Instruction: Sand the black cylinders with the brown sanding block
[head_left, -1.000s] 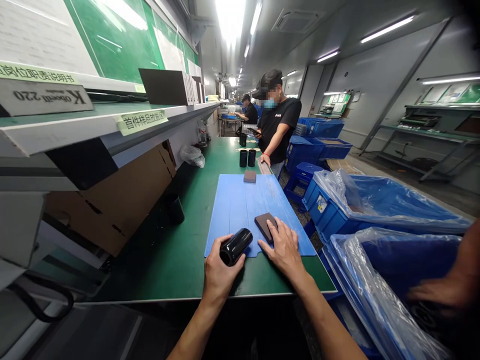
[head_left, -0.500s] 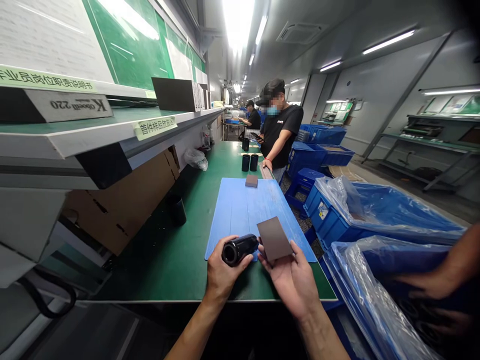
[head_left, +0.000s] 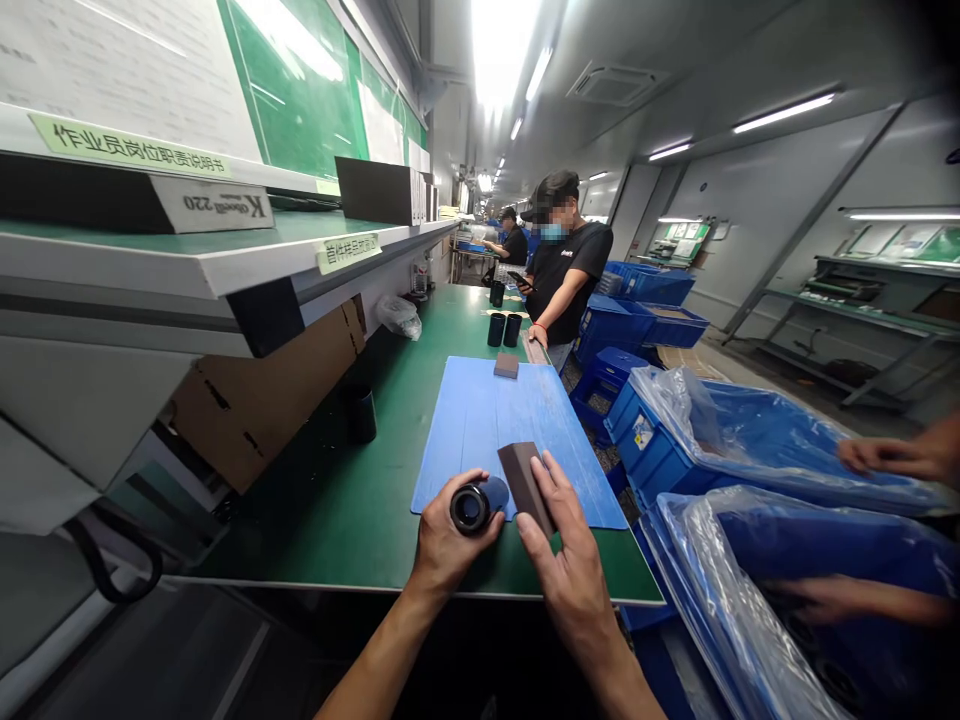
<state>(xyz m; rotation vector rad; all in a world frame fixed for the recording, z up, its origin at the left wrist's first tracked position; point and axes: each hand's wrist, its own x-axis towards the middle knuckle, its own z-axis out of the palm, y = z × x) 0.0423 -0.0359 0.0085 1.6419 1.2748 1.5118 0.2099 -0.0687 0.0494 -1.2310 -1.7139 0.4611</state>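
Head view: left hand [head_left: 454,550] clenches a glossy black cylinder [head_left: 470,508] and right hand [head_left: 566,570] grasps a matte dark-brown rectangular block [head_left: 523,485], both just over the near edge of a ribbed blue plastic sheet [head_left: 517,430].

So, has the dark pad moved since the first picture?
Yes: the dark pad now stands on edge in the right hand, nearer the front edge of the blue mat.
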